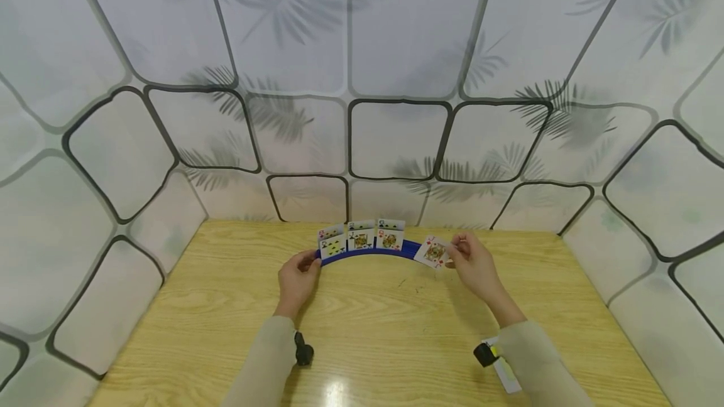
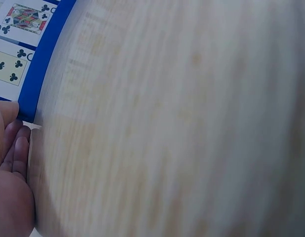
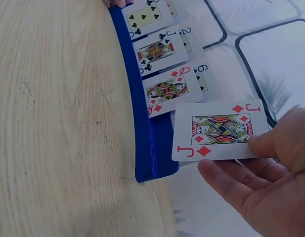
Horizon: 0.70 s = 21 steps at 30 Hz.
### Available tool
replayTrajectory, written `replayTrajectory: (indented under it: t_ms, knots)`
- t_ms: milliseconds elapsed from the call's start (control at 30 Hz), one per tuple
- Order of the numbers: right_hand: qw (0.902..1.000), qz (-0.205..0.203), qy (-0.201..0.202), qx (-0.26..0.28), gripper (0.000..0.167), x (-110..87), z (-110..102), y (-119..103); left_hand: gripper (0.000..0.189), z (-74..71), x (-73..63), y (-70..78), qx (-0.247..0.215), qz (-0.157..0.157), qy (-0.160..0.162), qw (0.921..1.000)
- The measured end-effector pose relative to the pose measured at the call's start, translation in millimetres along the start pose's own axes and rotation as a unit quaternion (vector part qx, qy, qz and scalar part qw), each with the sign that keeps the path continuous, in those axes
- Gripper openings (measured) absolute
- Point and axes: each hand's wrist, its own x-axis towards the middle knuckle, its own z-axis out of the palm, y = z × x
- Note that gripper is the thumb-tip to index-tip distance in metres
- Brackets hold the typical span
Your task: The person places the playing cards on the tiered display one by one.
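A curved blue card holder (image 1: pixel 410 250) stands on the table, with playing cards upright in two rows. Its front row shows a club card with several pips (image 3: pixel 145 19), a jack of clubs (image 3: pixel 156 51) and a queen of diamonds (image 3: pixel 167 91). Behind these, a 2 (image 3: pixel 186 42) and a 6 (image 3: pixel 200 79) peek out. My left hand (image 1: pixel 296 278) grips the holder's left end between thumb and fingers. Between thumb and fingers, my right hand (image 1: pixel 474 265) pinches a jack of diamonds (image 3: pixel 221 131), tilted over the holder's bare right end.
A pale wooden table (image 1: pixel 384 325) meets patterned fabric walls (image 1: pixel 401 137) at the back and sides. Partly hidden under the right sleeve lies a flat white item (image 1: pixel 507 377). Each wrist carries a small black camera, such as the left camera (image 1: pixel 303 350).
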Motion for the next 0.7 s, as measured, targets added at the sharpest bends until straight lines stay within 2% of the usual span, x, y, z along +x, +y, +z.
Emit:
replayTrajectory:
  t_ms: [367,700]
  knots:
    - [0.9988,-0.028,0.014,-0.037,0.02,18.1,4.3,0.9,0.027,-1.8,-0.5,0.5,-0.003,-0.005,-0.01,0.9999]
    - [0.9958,-0.045,0.038,-0.07,0.019,33.5,12.3,8.6,0.026,-1.2,-0.4,0.3,-0.004,0.0,-0.004,1.0]
